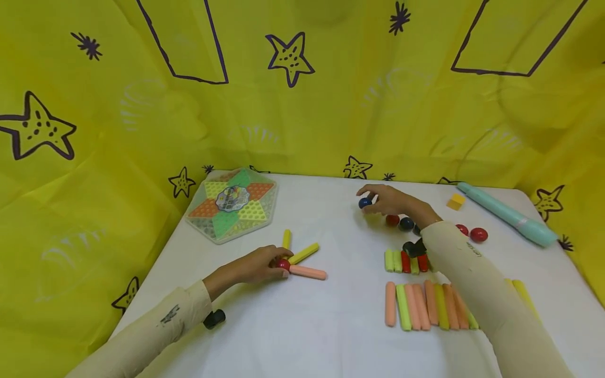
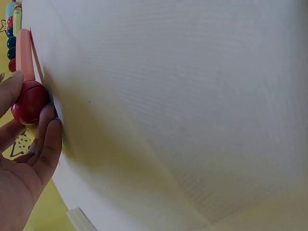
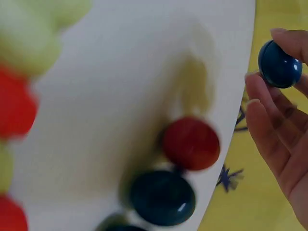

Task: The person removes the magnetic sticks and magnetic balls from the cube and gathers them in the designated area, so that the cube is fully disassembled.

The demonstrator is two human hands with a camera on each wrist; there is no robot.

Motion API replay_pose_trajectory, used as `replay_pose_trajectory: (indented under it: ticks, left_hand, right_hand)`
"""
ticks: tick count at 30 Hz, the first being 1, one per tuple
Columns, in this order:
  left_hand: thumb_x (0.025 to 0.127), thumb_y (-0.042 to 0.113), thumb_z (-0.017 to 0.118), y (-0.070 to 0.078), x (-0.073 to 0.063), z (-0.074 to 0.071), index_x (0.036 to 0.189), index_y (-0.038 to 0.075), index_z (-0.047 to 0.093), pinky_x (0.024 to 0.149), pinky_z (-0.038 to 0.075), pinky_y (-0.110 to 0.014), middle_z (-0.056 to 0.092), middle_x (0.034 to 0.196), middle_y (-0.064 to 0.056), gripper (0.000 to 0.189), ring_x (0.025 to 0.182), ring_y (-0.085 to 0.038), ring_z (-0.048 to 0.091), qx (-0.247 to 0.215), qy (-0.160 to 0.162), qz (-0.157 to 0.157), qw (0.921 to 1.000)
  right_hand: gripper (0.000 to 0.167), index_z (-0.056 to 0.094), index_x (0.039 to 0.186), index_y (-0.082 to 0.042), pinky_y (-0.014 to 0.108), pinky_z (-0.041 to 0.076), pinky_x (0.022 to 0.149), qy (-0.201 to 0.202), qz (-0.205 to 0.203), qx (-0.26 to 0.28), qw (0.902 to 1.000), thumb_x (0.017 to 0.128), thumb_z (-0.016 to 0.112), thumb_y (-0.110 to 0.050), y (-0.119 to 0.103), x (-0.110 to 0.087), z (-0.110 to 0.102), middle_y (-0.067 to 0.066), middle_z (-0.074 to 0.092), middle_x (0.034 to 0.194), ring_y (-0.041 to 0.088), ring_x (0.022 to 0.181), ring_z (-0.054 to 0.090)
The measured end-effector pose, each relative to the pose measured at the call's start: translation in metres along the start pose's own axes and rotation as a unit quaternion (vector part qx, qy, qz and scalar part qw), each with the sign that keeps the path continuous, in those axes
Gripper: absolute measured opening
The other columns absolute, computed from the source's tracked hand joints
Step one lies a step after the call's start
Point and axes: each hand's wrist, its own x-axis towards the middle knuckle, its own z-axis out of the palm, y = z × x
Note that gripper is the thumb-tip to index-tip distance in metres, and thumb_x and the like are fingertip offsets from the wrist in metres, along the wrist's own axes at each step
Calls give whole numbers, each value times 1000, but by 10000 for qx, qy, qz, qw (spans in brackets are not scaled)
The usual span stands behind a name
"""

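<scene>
My left hand point(image 1: 260, 265) grips a red ball point(image 2: 30, 103) low over the white table. A pink stick point(image 1: 308, 272) and two yellow sticks point(image 1: 304, 253) fan out from the ball; whether they are fixed into it I cannot tell. Farther back on the right, my right hand point(image 1: 391, 200) pinches a dark blue ball point(image 3: 280, 65) between thumb and fingers, raised off the tabletop. Below and beside that hand lie a red ball point(image 3: 191, 143) and another dark blue ball point(image 3: 163, 198), in a row partly hidden by the right forearm.
Short green and red sticks point(image 1: 389, 261) lie in a row at right, with longer pink, green and yellow sticks point(image 1: 390, 304) nearer. A hexagonal star-patterned board point(image 1: 257, 210) lies back left. At back right are a yellow cube point(image 1: 456, 201) and a teal tube point(image 1: 510, 215).
</scene>
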Motion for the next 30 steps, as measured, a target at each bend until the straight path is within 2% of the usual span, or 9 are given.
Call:
replay_pose_trajectory:
  ticks: [4,9,15,20,30]
  left_hand:
    - [97,26,68,0,-1,-1,138,4,55,79,45,-30,59,102,-4,48,90,-15,50,-67,5,30,10000]
    - [97,26,68,-2,-2,-1,139,5,56,79,45,-29,59,102,-3,48,90,-14,51,-69,2,55,10000]
    - [97,29,68,-4,-1,0,139,9,57,77,44,-27,58,101,-1,48,88,-14,50,-15,70,68,10000]
    - [97,28,69,-5,-1,1,139,9,57,76,44,-27,58,101,-2,48,88,-14,49,-29,80,48,10000]
    - [97,29,68,-5,-1,1,139,8,56,77,44,-28,58,100,-1,48,88,-13,50,-60,72,2,10000]
  right_hand:
    - [37,62,126,-1,38,53,81,383,-17,-233,9990,95,70,-19,20,-10,-3,21,65,117,30,100,62]
    - [34,66,122,-4,37,55,80,308,171,-254,9991,94,71,-22,31,-12,1,19,66,116,30,102,63]
    - [33,68,119,-5,40,54,84,225,227,-312,9990,93,72,-25,29,-8,5,17,67,116,28,102,62]
    - [39,67,121,-4,41,53,86,-6,313,-413,9987,93,73,-30,26,-10,7,16,66,116,29,105,60]
    - [47,63,132,-5,47,51,91,-52,404,-526,9978,93,73,-31,29,-15,6,21,62,124,33,110,59]
